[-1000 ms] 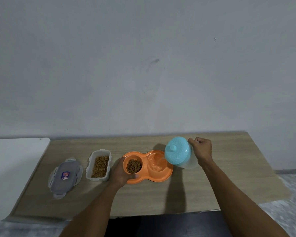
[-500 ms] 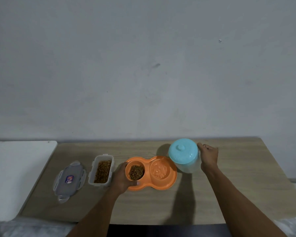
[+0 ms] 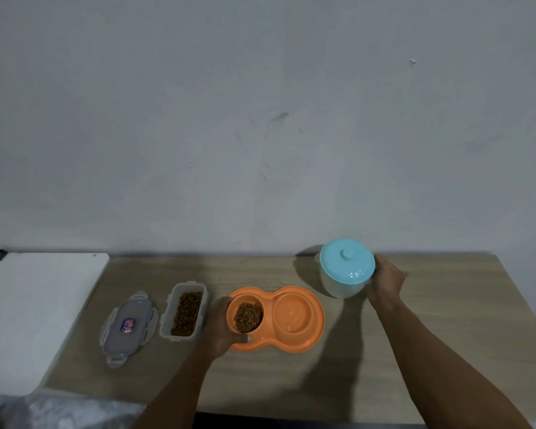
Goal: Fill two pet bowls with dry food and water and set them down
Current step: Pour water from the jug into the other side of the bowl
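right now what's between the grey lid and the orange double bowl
The head view shows the open food box with kibble between the lid and the orange bowl; the left hand grips the bowl's left end.

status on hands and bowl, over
Left hand grips orange plastic double pet bowl, kibble in left well. Right hand holds clear jug with turquoise lid, upright on table. Nothing between them.
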